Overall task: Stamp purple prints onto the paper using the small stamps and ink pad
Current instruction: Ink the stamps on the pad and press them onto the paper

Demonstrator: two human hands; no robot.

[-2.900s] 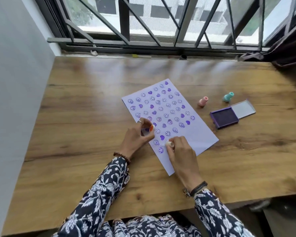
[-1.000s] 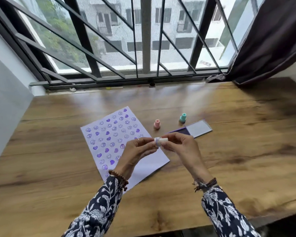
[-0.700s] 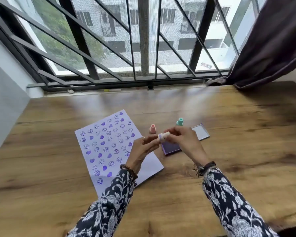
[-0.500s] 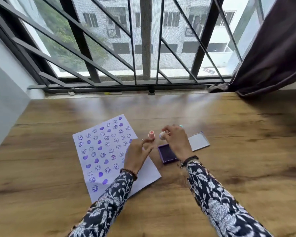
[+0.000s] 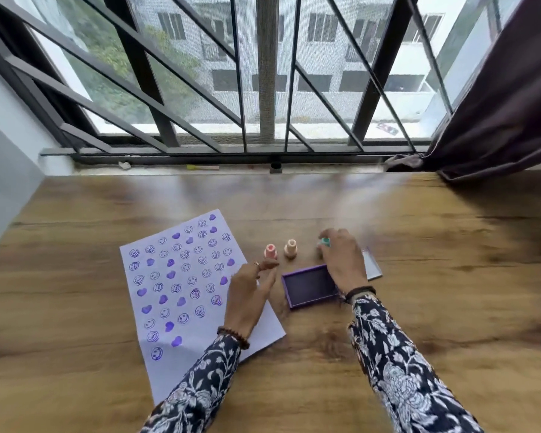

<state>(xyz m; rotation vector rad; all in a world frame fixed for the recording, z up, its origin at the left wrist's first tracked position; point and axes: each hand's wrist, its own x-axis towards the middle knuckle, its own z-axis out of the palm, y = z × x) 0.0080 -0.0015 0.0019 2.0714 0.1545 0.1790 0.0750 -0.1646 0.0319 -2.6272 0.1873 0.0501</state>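
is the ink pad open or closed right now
Open. The ink pad shows its bare purple surface, and its lid lies flipped back on the table beyond the right hand.

the right hand point(image 5: 341, 260) blurs over the teal stamp point(image 5: 325, 242) and hides part of the ink pad's lid point(image 5: 372, 267).

I see both forearms in floral sleeves reaching forward. My left hand point(image 5: 250, 289) hovers loosely open, fingers slightly curled, a beaded bracelet at the wrist. My right hand point(image 5: 341, 260) stretches farther ahead, palm down, fingertips pinched, dark bands circling its wrist.
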